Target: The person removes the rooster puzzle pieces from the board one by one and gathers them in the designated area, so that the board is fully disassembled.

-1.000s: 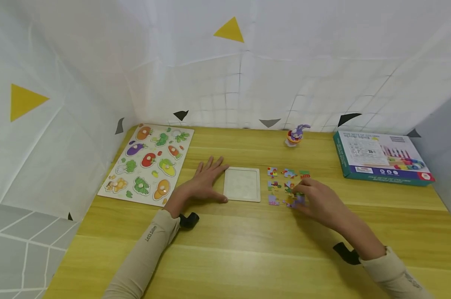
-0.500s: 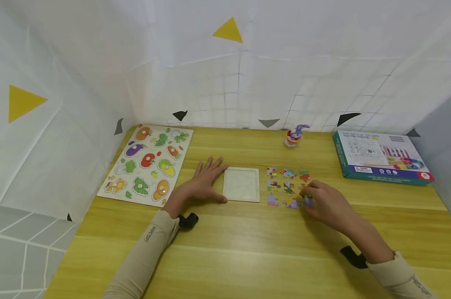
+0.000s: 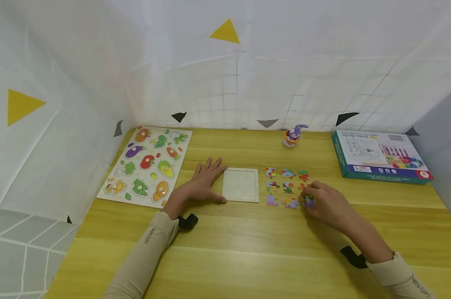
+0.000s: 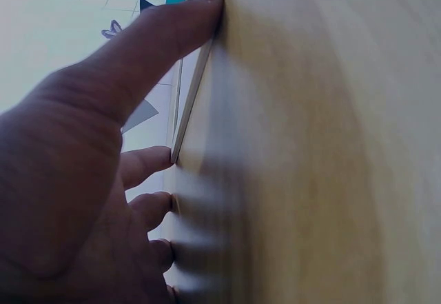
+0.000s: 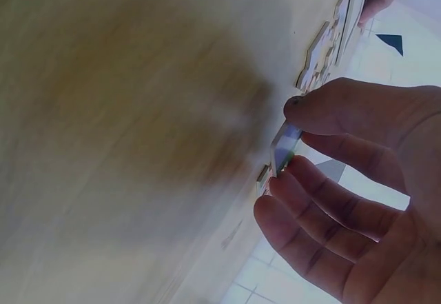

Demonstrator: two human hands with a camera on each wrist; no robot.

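My left hand lies spread on the table, with thumb and index fingertip touching the left edge of a pale square puzzle tray. In the left wrist view the thumb presses at the tray's side. To the right of the tray, small jigsaw pieces lie in spaced rows. My right hand pinches a purplish jigsaw piece at the near right corner of this group. The right wrist view shows that piece at a tilt between thumb and fingers, its edge at or close to the tabletop.
A vegetable knob puzzle board lies at the left, beside my left forearm. At the back stands a purple rabbit figurine. A flat teal and white box occupies the far right. White fabric walls border the table.
My right hand has moved right with the pinched jigsaw piece, away from the middle column, then stays nearly still. The left hand keeps its place at the tray.
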